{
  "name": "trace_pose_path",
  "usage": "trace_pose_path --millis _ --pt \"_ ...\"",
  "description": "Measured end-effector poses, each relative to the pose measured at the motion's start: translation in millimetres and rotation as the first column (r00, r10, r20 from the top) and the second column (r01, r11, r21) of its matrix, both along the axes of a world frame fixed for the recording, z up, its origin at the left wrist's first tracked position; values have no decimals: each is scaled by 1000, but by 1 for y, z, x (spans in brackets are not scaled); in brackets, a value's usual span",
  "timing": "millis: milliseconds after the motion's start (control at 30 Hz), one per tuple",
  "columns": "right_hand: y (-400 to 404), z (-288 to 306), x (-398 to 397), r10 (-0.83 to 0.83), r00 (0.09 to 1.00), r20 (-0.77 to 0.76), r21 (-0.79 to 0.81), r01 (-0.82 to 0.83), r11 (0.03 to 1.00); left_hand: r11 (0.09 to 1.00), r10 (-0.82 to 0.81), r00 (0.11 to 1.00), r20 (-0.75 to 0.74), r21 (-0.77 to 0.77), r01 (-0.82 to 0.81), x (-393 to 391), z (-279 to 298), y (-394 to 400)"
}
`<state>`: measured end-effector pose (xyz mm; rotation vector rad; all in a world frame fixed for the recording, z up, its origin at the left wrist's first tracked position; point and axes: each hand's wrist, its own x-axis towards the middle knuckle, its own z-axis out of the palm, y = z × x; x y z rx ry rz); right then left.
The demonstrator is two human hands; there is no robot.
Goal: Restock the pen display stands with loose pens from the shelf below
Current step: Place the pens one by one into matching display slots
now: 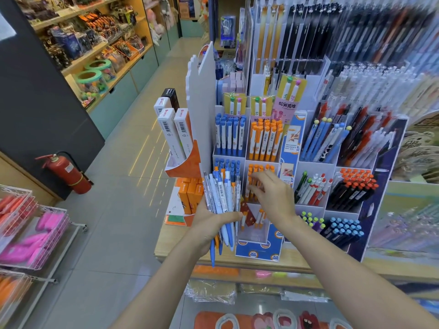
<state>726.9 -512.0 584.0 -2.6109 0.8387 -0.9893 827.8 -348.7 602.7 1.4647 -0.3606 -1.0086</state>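
Pens (222, 198), a mixed bundle, are gripped upright in the left hand (209, 224) beside the stand (259, 248), while the right hand (270, 195), fingers loosely spread, touches the orange row; each pen is best slotted by colour, tip down.

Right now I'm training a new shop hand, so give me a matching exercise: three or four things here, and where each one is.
Things:
1. bundle of pens
2. fire extinguisher
3. right hand
4. black pens with blue caps

Places:
A. on the floor by the dark wall
B. bottom row of the stand, far right
C. gripped in the left hand
D. at the orange pens

Pairs: 1-C, 2-A, 3-D, 4-B
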Motion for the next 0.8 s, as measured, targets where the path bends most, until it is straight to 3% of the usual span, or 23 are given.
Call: trace_pose_path --millis 100,200,300,367,500,667,800 --pt "4 6 0 26 999 38 30 -28 999 1000 -11 1000 11 0 11 1 1 2" --pt "14 32 0 67 976 209 367 -142 919 1000 -15 1000 24 0 15 2 0 4" --pt "24 64 -3 152 939 309 773 -340 535 1000 -22 1000 16 -10 22 0 3 5" --pt "27 74 -6 240 927 290 829 -368 421 999 -36 999 4 -27 36 -2 8 5" --pt "30 87 -5 233 949 214 847 -299 439 995 -81 997 16 -52 82 0 15 5" --pt "36 95 2 113 992 56 788 -114 605 991 -114 991 68 -57 118 3 19 0" --pt "35 101 8 10 1000 6 849 -10 529 985 -163 984 71 -45 167 9 17 -6"
